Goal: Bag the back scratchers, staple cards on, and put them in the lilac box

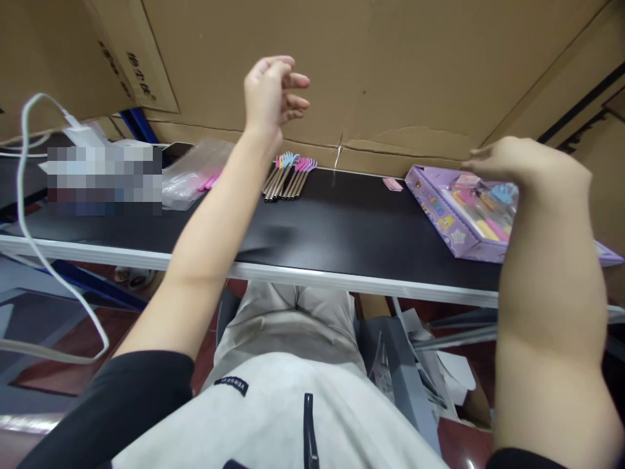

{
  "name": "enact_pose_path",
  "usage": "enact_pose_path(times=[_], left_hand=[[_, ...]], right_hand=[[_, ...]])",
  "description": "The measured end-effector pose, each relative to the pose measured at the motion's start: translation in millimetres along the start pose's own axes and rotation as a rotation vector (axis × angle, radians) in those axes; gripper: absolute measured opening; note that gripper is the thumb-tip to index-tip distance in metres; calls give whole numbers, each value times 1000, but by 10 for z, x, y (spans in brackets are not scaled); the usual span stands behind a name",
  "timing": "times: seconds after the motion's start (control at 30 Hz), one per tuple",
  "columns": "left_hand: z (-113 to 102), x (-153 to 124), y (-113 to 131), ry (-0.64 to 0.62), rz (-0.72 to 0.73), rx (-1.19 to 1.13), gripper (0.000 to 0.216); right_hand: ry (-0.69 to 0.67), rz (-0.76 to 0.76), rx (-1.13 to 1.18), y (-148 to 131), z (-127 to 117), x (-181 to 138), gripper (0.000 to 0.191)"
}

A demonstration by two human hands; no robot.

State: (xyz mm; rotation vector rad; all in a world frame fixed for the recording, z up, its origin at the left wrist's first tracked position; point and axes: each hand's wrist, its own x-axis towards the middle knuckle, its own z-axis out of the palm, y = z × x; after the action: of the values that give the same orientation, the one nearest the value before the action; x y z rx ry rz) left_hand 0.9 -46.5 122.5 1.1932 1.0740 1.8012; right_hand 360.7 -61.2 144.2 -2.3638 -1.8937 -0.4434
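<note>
My left hand (274, 91) is raised in front of the cardboard wall, above the black table. Its fingers are loosely bent and apart, with nothing between them. Below it lies a row of slim metallic-brown sticks (288, 182) with curved pink, blue and yellow tops. On the right, my right hand (525, 163) bends at the wrist over a shallow purple box (437, 215) with a printed rim. Its fingers are mostly hidden and blurred. Inside the box are pink, blue and yellow pieces (488, 221). A small pink card (392, 184) lies left of the box.
A clear plastic bag (195, 176) with pink pieces lies on the black table (336, 228), beside a blurred-out patch. A white cable (22, 169) loops over the left end. Cardboard (390, 78) stands behind. Below on the right is a grey bin (405, 371).
</note>
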Motion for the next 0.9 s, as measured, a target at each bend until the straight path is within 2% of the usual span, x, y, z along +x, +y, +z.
enact_pose_path(times=[0.03,0.07,0.13,0.2,0.27,0.4,0.5,0.6,0.7,0.9], left_hand=[[-121,-22,64,-43,56,22,20],[-242,-43,106,-101,101,101,14],[-462,-74,132,-209,175,367,12],[-629,-75,92,-276,176,656,10],[-737,-44,-4,-282,199,898,13],[-831,49,-302,-174,287,1274,27],[-878,92,-502,-225,248,1421,33],[-920,107,-596,-302,249,1497,37],[-945,111,-613,-329,260,1523,40],[-975,146,-643,-354,265,1479,45]], right_hand=[[-56,7,37,-196,-100,-160,46],[-53,21,45,-404,-177,-318,50],[-37,-64,0,-835,-244,-584,51],[-65,-218,-20,-1262,-196,-734,45],[-110,-349,46,-1652,-65,-750,39],[-200,-519,218,-2246,236,-517,26],[-340,-619,342,-2525,366,-311,21],[-479,-617,484,-2707,418,-212,13],[-445,-607,454,-2832,462,-207,10],[-314,-619,402,-3014,725,-143,35]])
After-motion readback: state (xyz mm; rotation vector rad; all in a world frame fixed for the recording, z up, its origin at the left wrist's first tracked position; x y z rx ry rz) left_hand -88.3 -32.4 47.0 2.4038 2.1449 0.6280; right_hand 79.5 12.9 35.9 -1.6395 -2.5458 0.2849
